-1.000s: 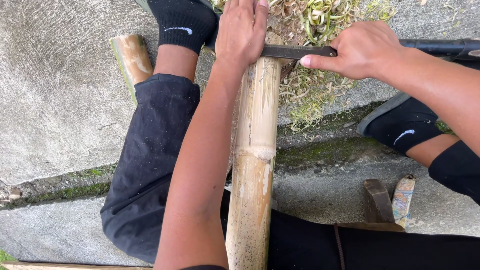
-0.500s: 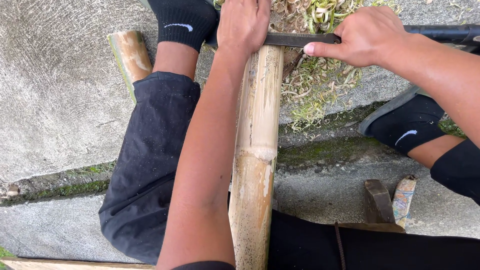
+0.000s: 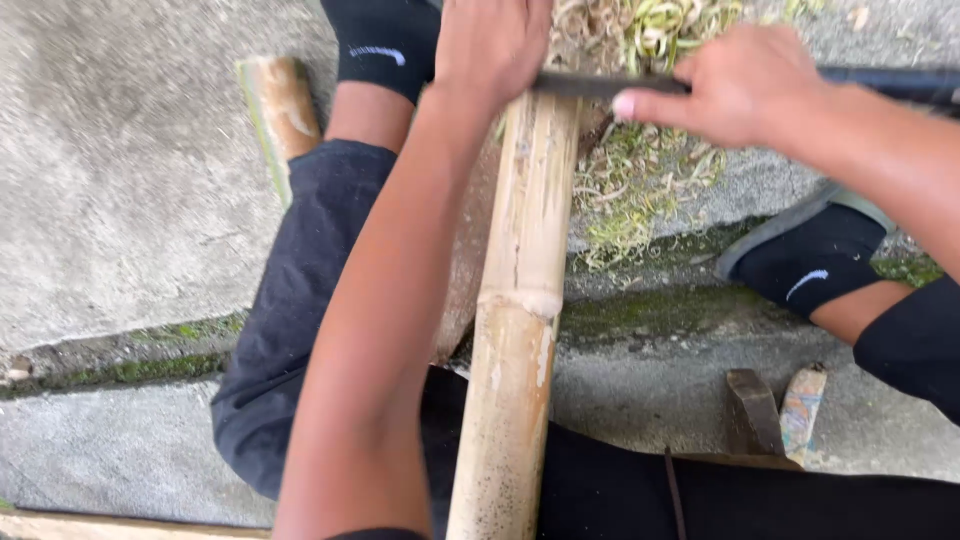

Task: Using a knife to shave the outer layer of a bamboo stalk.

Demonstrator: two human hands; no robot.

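Bamboo pole (image 3: 520, 300) runs toward 12 o'clock, left hand (image 3: 490, 45) gripping blade (image 3: 590, 85) tip, right hand (image 3: 745, 85) closed on its handle side, for two-handed scraping.

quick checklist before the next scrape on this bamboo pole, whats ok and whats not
1. Left hand on the far end of the bamboo pole, steadying it: ok.
2. Right hand gripping the dark blade: ok.
3. Blade lies across the pole, between the two hands: ok.
4. Left fingers out of the blade's way: cannot tell, the hand sits right beside the blade and the picture is blurred.
5. Feet in black socks clear of the blade: ok, both lie off to the sides.
6. Shavings piled on the concrete beside the pole, not on it: ok.
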